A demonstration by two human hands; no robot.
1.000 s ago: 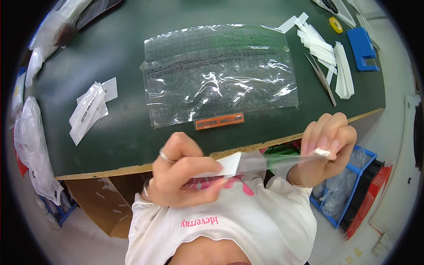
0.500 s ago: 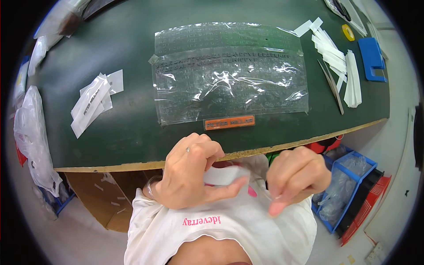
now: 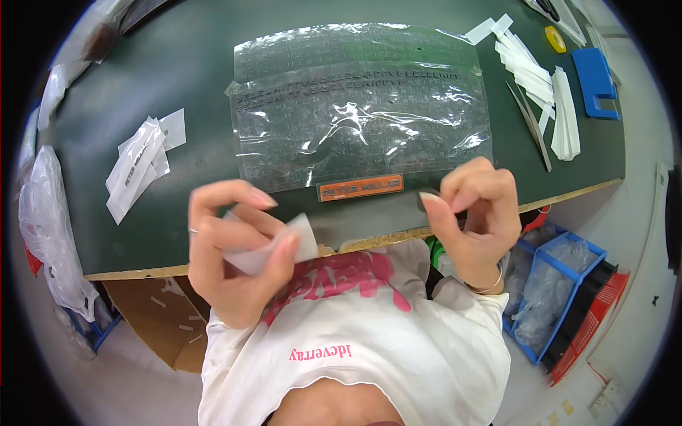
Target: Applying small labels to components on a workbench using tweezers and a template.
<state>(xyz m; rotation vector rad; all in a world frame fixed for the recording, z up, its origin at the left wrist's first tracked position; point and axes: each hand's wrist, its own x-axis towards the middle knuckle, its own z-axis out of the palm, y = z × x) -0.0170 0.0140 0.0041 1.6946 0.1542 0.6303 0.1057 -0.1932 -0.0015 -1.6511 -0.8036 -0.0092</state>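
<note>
My left hand (image 3: 231,259) holds a whitish, translucent paper strip (image 3: 304,238) between thumb and fingers, just over the table's near edge. At the right, my right hand (image 3: 479,220) is closed in a pinch; whatever its fingertips hold, if anything, is too small to make out. Between the hands lies an orange lettered plate (image 3: 361,188). Beyond it a clear plastic sheet (image 3: 362,142) with rows of raised letters spreads over the table. To the left rests a small pile of printed strips (image 3: 138,167).
Tweezers (image 3: 531,128) lie at the right beside stacked white strips (image 3: 565,117). Past them are a blue tape dispenser (image 3: 593,82) and a yellow tape roll (image 3: 555,40). Plastic bags (image 3: 53,220) hang at the left edge. Below right stands a blue-framed rack (image 3: 554,284).
My hands have moved forward and up toward the table. The left has shifted left with its strip; the right has turned and now sits beside the orange plate.
</note>
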